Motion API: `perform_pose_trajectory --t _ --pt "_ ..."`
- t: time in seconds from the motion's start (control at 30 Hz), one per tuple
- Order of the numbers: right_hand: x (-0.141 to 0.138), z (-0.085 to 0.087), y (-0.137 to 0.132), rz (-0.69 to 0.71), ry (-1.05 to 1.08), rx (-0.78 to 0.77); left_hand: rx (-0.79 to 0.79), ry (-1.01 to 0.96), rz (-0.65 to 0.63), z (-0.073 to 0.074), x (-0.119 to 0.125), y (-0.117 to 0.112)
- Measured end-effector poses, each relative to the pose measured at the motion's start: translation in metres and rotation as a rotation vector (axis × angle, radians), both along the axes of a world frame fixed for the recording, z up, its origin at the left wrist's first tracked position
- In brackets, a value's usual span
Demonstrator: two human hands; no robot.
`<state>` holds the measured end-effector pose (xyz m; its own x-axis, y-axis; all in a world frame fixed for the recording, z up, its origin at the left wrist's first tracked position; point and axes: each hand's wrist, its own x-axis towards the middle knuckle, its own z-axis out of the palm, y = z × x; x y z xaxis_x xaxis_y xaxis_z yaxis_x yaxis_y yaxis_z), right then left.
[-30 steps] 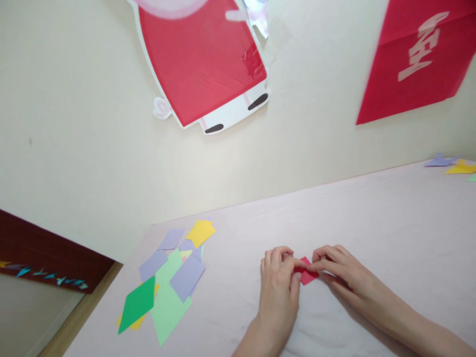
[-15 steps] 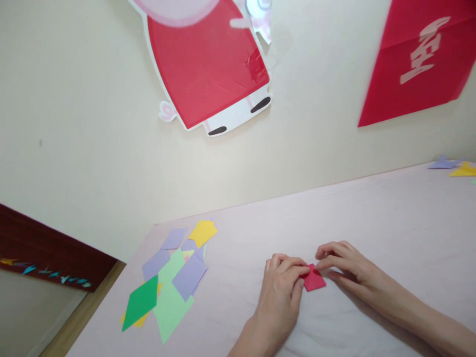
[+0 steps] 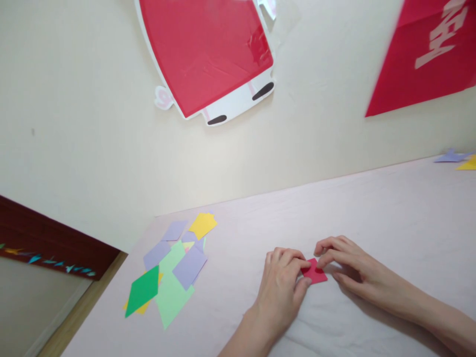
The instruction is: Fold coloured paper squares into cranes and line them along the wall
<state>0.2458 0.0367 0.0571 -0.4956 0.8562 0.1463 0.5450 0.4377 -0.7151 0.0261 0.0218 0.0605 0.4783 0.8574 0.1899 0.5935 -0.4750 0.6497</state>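
A small folded red paper (image 3: 315,273) lies on the pale pink table (image 3: 390,213), between both of my hands. My left hand (image 3: 281,287) has its curled fingers pinching the paper's left edge against the table. From the right, my right hand (image 3: 349,265) presses its fingertips down on the paper's top right part. Most of the paper stays visible between the fingertips.
A loose pile of coloured paper squares (image 3: 169,270), green, lilac and yellow, lies at the table's left end. More folded pieces (image 3: 455,158) sit at the far right. A red cartoon cut-out (image 3: 208,54) and a red banner (image 3: 424,54) hang on the wall behind.
The red paper has been flattened and now lies lower and squarer on the table. Both hands shifted slightly with it, and the camera tilted a little.
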Motion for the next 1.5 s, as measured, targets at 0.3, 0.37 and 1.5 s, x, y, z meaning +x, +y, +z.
perform_pose_trajectory --t 0.3,0.37,1.5 --pt "-0.001 -0.016 0.007 0.043 -0.009 0.073 0.063 0.040 -0.023 -0.005 0.001 0.000" --pt "0.000 -0.020 0.007 0.046 -0.019 0.090 0.076 0.046 -0.027 -0.006 0.000 0.000" --pt "-0.004 -0.014 0.002 0.020 -0.010 0.054 0.054 0.095 -0.016 -0.004 0.001 -0.002"
